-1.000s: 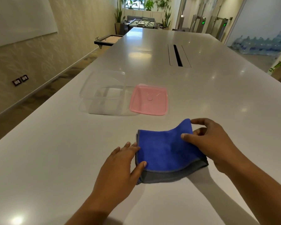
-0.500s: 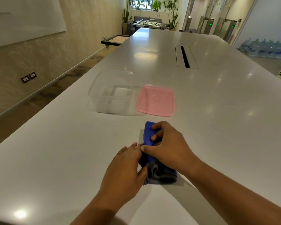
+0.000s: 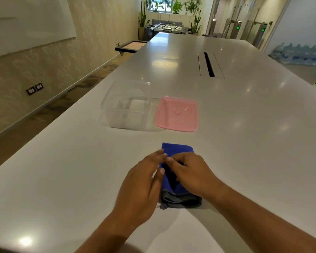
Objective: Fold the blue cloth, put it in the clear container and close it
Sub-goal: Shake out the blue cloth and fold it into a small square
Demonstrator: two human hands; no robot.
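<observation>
Lying on the white bench (image 3: pixel 62 170) near its front edge, the blue cloth (image 3: pixel 177 149) is folded into a narrow, thick strip that points away from the person. Its top face is bright blue and fluffy, and the near end shows a grey underside, bunched in several layers.

The left hand (image 3: pixel 144 187) rests against the left side of the strip, with its fingers (image 3: pixel 158 157) stretched out almost flat and the thumb touching the cloth edge; it grips nothing. The right hand (image 3: pixel 192 173) lies on top of the strip, with its fingers (image 3: pixel 171 160) bent and pressing the fabric; I cannot tell if they pinch a layer.

Beyond the cloth, well apart from it, the clear container (image 3: pixel 126 105) stands open and empty. The pink lid (image 3: pixel 177 114) lies flat just beside it, on its right.

No brand, label or readable writing shows on the cloth, the container or the lid.
</observation>
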